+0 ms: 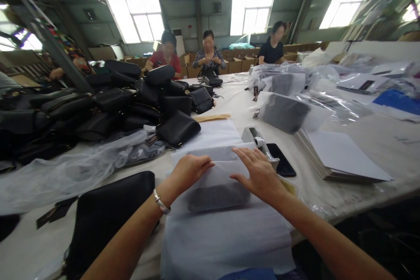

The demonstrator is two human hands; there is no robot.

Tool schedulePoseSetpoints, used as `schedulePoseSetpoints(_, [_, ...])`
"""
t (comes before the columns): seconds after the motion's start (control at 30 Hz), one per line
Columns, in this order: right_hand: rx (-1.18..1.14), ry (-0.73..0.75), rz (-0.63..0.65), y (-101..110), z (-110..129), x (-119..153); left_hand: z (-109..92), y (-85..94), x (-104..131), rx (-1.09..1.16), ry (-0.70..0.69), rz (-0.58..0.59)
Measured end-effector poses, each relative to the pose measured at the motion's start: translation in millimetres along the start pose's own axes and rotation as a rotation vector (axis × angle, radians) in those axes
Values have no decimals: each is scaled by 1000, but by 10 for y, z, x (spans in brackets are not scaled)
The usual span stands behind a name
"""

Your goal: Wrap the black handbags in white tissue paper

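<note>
Pinching paper (226, 175), the left hand (190, 169) faced a splayed right hand (259, 170), piled bags (114, 100) crowding left, tape dispenser (252, 134) right, table edge (361, 204) near right.

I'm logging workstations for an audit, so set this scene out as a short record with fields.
Left hand: pinching paper; bracelet on wrist
Right hand: fingers spread, at the paper
Under the paper: a dark bag, showing through
Beside right hand: tape dispenser, phone
Left side: heap of black bags
Right side: card stack; behind it, paper-wrapped bags
Across the table: three people
Backdrop: bright windows
</note>
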State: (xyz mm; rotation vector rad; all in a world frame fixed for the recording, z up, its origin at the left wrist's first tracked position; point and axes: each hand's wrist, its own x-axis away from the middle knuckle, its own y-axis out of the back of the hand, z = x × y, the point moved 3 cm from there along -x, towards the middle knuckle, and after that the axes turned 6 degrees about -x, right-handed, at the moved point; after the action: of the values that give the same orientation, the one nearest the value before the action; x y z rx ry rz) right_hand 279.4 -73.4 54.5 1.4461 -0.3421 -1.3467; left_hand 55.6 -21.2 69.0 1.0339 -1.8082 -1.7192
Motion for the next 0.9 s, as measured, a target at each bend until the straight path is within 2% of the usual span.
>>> schedulePoseSetpoints(0.1, [-70, -11, 39, -99, -94, -46, 20, -36, -19, -1, -23, -15])
schedulePoseSetpoints(0.3, [-138, -171, 105, -263, -350, -144, 88, -132, -70, -52, -52, -77])
schedulePoseSetpoints(0.53, [-182, -224, 88, -381, -443, -177, 225, -296, -133, -80, -18, -147])
schedulePoseSetpoints(0.67, [-179, -264, 89, -421, -475, -171, 231, -300, -160, -153, -1, -214])
schedulePoseSetpoints(0.8, [-164, -290, 87, -455, -498, -156, 41, -230, -69, -254, 49, -370])
schedulePoseSetpoints(0.9, [-130, -291, 77, -467, -522, -148, -265, -305, 66, -176, -4, -375])
